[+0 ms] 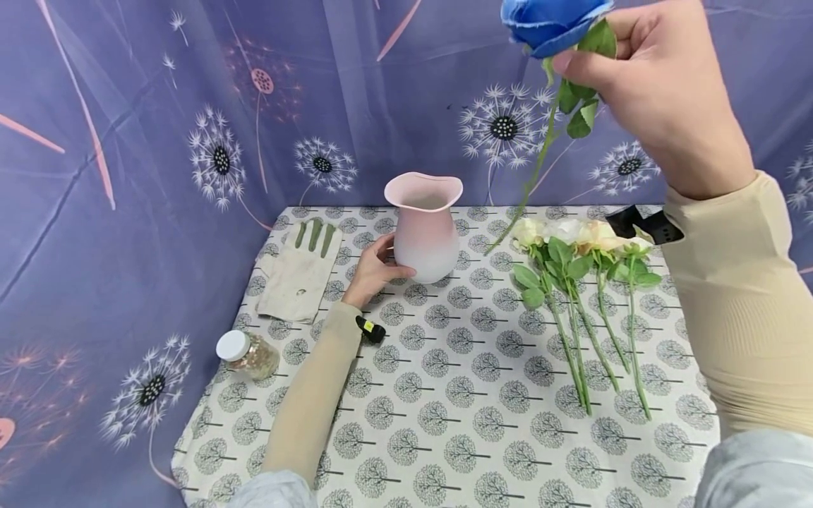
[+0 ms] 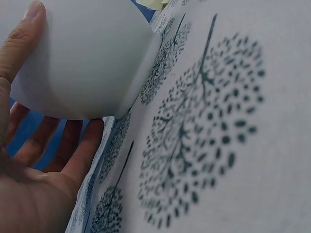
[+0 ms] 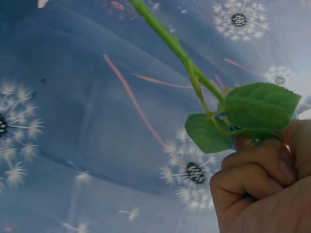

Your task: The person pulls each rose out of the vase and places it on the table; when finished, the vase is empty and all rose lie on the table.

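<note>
A blue artificial rose [image 1: 551,25] is held up at the upper right, pinched by my right hand [image 1: 667,92] just under the bloom. Its green stem [image 3: 167,41] hangs down and leftward in the head view, with the tip short of the vase. In the right wrist view the other fingers curl beside the leaves [image 3: 262,107]. The pink-and-white vase [image 1: 427,233] stands upright at the back of the table. My left hand [image 1: 376,271] holds its lower left side, the thumb in front and the fingers behind. The left wrist view shows the thumb [image 2: 22,43] against the white lower body.
Several pale artificial roses [image 1: 584,236] lie on the right, stems toward the front. A white glove [image 1: 295,279] with green fingers lies at the left. Nearer the front left is a white-capped jar [image 1: 254,356]. A purple dandelion-print curtain [image 1: 406,85] hangs behind the patterned tablecloth [image 1: 444,395].
</note>
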`<state>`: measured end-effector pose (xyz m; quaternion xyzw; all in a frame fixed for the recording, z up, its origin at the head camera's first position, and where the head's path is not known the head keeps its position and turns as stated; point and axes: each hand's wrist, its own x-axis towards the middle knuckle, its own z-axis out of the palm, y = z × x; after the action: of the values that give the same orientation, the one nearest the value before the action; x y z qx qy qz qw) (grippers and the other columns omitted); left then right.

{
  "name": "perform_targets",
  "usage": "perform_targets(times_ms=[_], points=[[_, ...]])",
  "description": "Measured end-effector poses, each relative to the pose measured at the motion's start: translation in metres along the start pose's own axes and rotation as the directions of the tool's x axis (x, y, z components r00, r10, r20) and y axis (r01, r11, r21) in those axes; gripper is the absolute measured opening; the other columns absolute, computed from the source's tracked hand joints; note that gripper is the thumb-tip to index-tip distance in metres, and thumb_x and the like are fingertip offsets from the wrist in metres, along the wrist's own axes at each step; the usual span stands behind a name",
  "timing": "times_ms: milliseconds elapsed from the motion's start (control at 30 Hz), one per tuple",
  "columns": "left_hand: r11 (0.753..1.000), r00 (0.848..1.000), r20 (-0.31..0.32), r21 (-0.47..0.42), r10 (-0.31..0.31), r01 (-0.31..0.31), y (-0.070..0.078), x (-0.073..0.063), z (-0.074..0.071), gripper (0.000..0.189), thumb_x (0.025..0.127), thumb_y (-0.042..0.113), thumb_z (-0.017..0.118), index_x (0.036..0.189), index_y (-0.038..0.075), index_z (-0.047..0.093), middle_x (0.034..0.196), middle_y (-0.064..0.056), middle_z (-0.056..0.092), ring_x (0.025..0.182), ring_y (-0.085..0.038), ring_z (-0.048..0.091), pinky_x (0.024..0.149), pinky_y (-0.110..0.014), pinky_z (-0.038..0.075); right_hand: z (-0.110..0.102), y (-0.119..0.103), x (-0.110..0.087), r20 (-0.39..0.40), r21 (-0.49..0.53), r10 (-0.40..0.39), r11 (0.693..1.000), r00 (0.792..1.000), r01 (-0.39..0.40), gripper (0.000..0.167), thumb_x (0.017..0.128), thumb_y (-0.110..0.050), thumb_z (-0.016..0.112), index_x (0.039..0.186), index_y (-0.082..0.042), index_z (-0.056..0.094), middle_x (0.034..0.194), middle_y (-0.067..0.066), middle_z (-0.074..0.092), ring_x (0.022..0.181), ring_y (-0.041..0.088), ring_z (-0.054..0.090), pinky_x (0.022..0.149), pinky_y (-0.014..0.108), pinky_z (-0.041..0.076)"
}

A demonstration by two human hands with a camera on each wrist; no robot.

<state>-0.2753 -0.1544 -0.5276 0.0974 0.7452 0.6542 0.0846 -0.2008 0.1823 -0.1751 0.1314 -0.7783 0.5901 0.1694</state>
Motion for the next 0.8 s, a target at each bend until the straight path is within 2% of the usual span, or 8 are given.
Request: perform_targets(times_ms=[67,133,300,367,467,600,733,800], points=[[1.000,1.000,-0.002,-0.002,0.000,0.000,0.000,0.000,0.000,0.095,0.078,0.005,0.097,0.161,0.019,0.053,0.156,-0.018,0.061,0.139,-0.039,0.065,0.116,-0.043,0.060,-0.004,0.006,-0.002,0.018,-0.129,0.052,0.990,0.998,-0.049,0.015,0.096,-0.014,0.083,0.104,-0.002,0.085,0.060,0.000,0.069,0.056,0.015,0.039,0.059,0.025,0.037],[1.000,1.000,0.000,-0.006,0.002,-0.002,0.001,-0.001,0.000,0.095,0.078,0.005,0.096,0.161,0.018,0.053,0.156,-0.018,0.061,0.140,-0.039,0.064,0.117,-0.043,0.060,-0.008,0.013,-0.002,0.041,-0.179,0.109,0.979,0.993,-0.100,0.015,0.097,-0.019,0.084,0.103,-0.005,0.086,0.057,-0.001,0.066,0.052,0.015,0.033,0.054,0.027,0.032],[1.000,1.000,0.005,-0.022,0.007,-0.006,0.002,-0.002,-0.001,0.094,0.079,0.003,0.096,0.161,0.017,0.052,0.157,-0.018,0.060,0.140,-0.040,0.063,0.118,-0.045,0.059,-0.013,0.034,-0.002,0.119,-0.247,0.243,0.946,0.963,-0.208,0.015,0.099,-0.026,0.082,0.104,-0.013,0.086,0.064,-0.004,0.073,0.052,0.012,0.047,0.052,0.028,0.037],[1.000,1.000,0.004,-0.023,0.006,-0.006,0.002,-0.002,-0.001,0.094,0.079,0.003,0.096,0.161,0.017,0.052,0.157,-0.019,0.060,0.140,-0.041,0.063,0.118,-0.045,0.059,-0.016,0.043,-0.001,0.150,-0.278,0.308,0.925,0.940,-0.259,0.014,0.100,-0.029,0.081,0.105,-0.016,0.086,0.066,-0.004,0.075,0.057,0.012,0.053,0.060,0.027,0.042],[1.000,1.000,0.005,-0.022,0.007,-0.007,0.003,-0.002,-0.001,0.094,0.079,0.003,0.096,0.161,0.018,0.053,0.157,-0.018,0.060,0.140,-0.040,0.064,0.118,-0.044,0.059,-0.019,0.058,0.000,0.193,-0.343,0.398,0.884,0.897,-0.318,0.014,0.102,-0.034,0.079,0.105,-0.021,0.084,0.071,-0.007,0.077,0.068,0.011,0.062,0.087,0.027,0.045],[1.000,1.000,0.006,-0.021,0.008,-0.008,0.004,-0.002,-0.001,0.095,0.078,0.004,0.096,0.161,0.019,0.053,0.157,-0.017,0.060,0.138,-0.040,0.065,0.118,-0.043,0.059,-0.020,0.082,0.000,0.256,-0.412,0.484,0.838,0.837,-0.359,0.018,0.103,-0.039,0.076,0.105,-0.022,0.083,0.079,-0.011,0.079,0.083,0.011,0.066,0.117,0.050,0.039],[1.000,1.000,0.001,-0.022,0.002,-0.002,0.003,-0.002,-0.001,0.095,0.077,0.004,0.096,0.161,0.020,0.053,0.157,-0.017,0.061,0.136,-0.040,0.066,0.117,-0.045,0.060,-0.018,0.110,0.000,0.302,-0.478,0.527,0.805,0.795,-0.352,0.022,0.104,-0.041,0.075,0.107,-0.021,0.084,0.091,-0.016,0.079,0.095,0.010,0.061,0.116,0.057,0.041],[1.000,1.000,0.000,-0.019,0.001,-0.001,0.002,-0.002,-0.001,0.095,0.077,0.004,0.097,0.161,0.020,0.053,0.156,-0.017,0.061,0.135,-0.040,0.067,0.117,-0.045,0.060,-0.016,0.126,-0.002,0.313,-0.507,0.539,0.791,0.782,-0.342,0.020,0.103,-0.040,0.076,0.105,-0.023,0.084,0.087,-0.018,0.074,0.087,0.011,0.056,0.101,0.049,0.048]])
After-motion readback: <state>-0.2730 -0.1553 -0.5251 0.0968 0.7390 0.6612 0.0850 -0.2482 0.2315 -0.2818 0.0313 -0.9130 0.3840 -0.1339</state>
